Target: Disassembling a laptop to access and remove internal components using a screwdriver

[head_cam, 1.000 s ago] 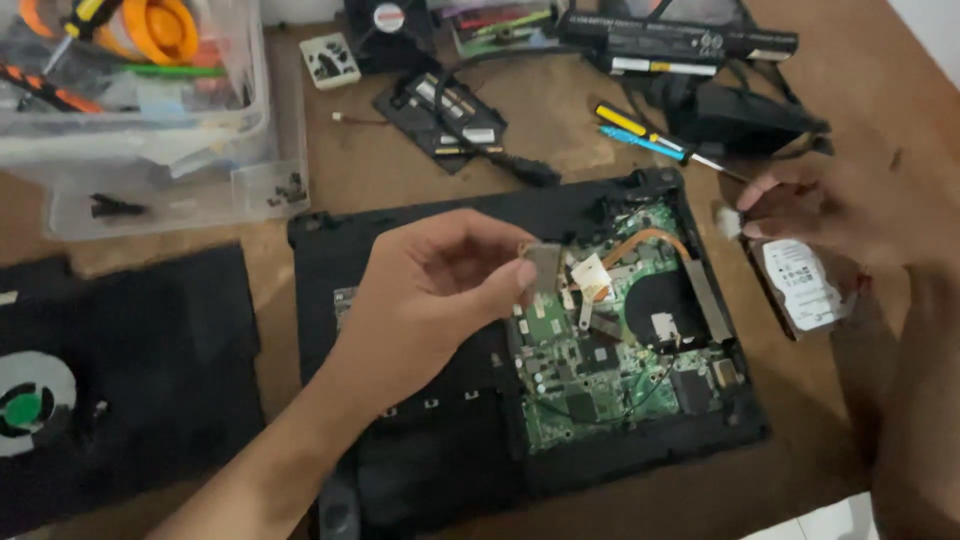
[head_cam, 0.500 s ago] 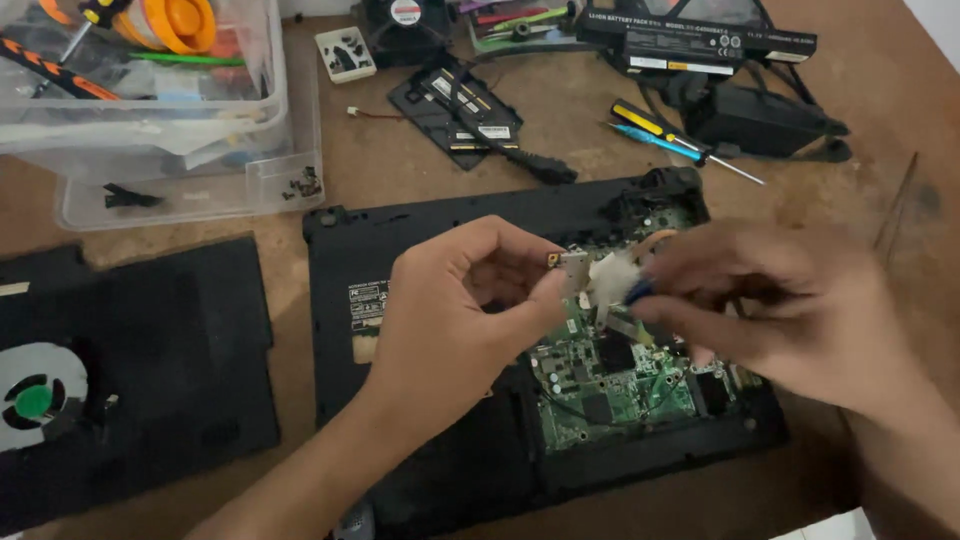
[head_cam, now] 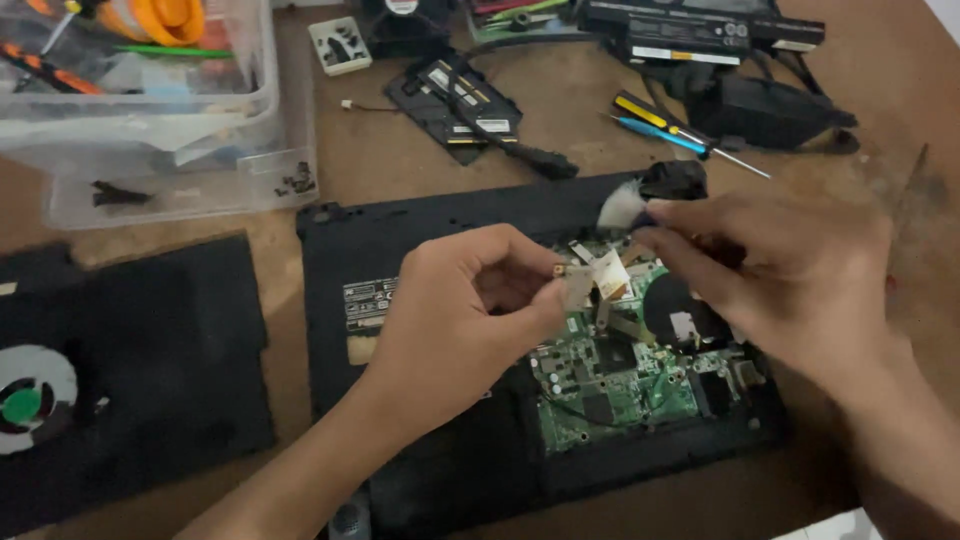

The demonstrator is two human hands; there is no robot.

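Over an opened black laptop [head_cam: 420, 290] lying on the wooden table [head_cam: 560, 130], a person's left hand [head_cam: 455, 310] is pinching a small metal heatsink plate [head_cam: 590, 280], holding it lifted just above the green circuit board [head_cam: 610, 390], seemingly to expose its face. The right hand [head_cam: 790, 270], its grip pressed together on a white tuft [head_cam: 622, 205], is working just beside the plate. Screwdrivers [head_cam: 670, 125] are lying nearby.
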